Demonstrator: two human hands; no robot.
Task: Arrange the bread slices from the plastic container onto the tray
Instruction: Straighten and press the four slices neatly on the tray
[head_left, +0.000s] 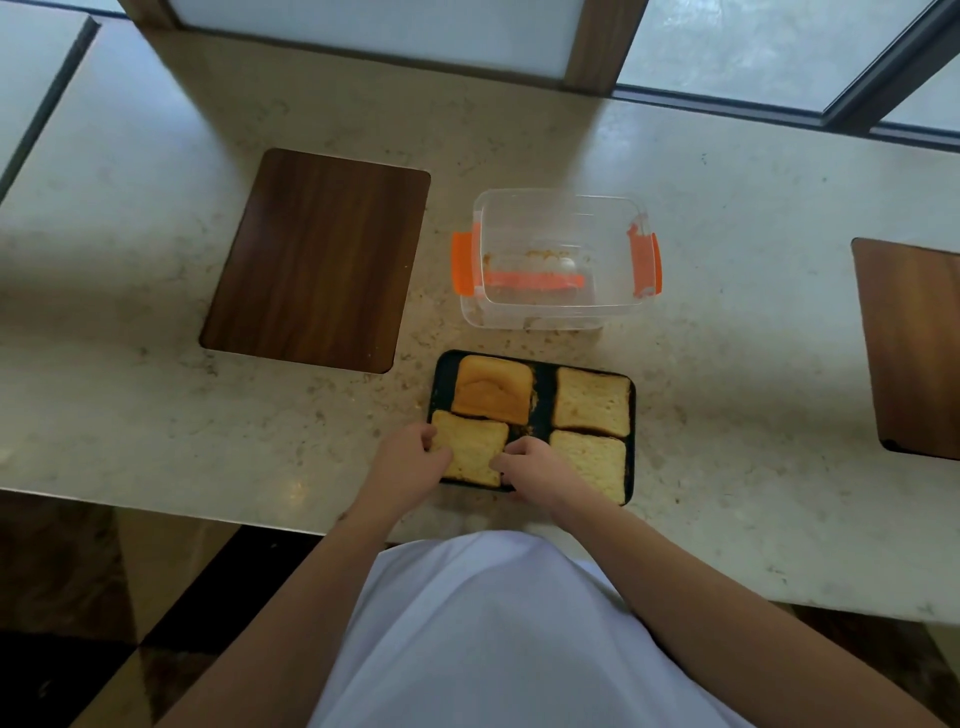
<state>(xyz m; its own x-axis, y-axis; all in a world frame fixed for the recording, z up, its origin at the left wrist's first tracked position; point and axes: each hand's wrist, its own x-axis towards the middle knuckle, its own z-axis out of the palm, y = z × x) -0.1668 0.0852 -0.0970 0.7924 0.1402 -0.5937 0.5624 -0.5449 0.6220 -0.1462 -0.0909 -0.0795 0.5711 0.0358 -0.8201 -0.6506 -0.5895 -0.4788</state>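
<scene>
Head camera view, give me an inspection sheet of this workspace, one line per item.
Surface: pale speckled stone counter, crumbs scattered around the tray.
Job's things: black tray near the front edge holds four bread slices, the far-left one a browner crust piece; clear plastic container with orange latches sits behind the tray, no bread in it, only crumbs.
Clutter: dark wooden board to the left, another at the right edge.
Grippers: left hand and right hand both touch the near-left slice.
Cables: nothing seen.
Surroundings: frosted window panels behind the counter, dark floor below.
</scene>
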